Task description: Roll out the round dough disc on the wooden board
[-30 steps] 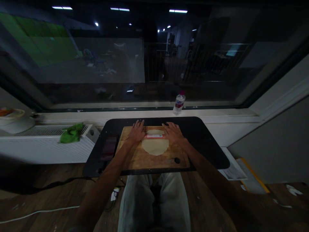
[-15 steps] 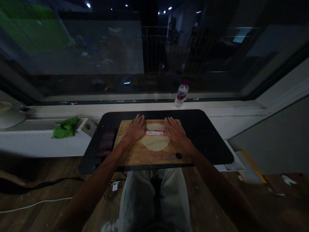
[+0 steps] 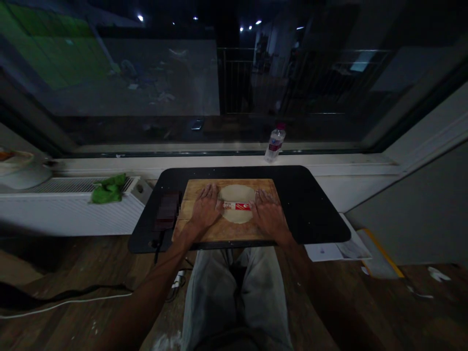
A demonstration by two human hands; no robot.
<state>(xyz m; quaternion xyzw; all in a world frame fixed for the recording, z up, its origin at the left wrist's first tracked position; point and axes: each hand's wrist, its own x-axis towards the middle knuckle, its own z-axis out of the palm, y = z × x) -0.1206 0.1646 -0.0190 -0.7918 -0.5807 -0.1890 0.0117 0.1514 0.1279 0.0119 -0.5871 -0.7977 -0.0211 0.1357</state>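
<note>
A flat round of pale dough (image 3: 237, 194) lies on a wooden board (image 3: 193, 189). Across the dough lies a short roller with a red and white label (image 3: 237, 206). My left hand (image 3: 204, 207) rests flat on the roller's left end, fingers stretched out. On the right end lies my right hand (image 3: 267, 212), also flat with fingers together and extended. Both palms press down on the roller over the nearer half of the dough. The board sits on a black table (image 3: 310, 204) above my lap.
A water bottle (image 3: 275, 142) stands on the windowsill behind the table. A green cloth (image 3: 107, 189) lies on the white radiator at left. A dark flat object (image 3: 166, 210) sits left of the board. Papers (image 3: 340, 251) and cables (image 3: 66, 302) lie on the wooden floor.
Both hands and the roller have come toward me, from the far part of the dough to its nearer half. More dough now shows beyond the roller.
</note>
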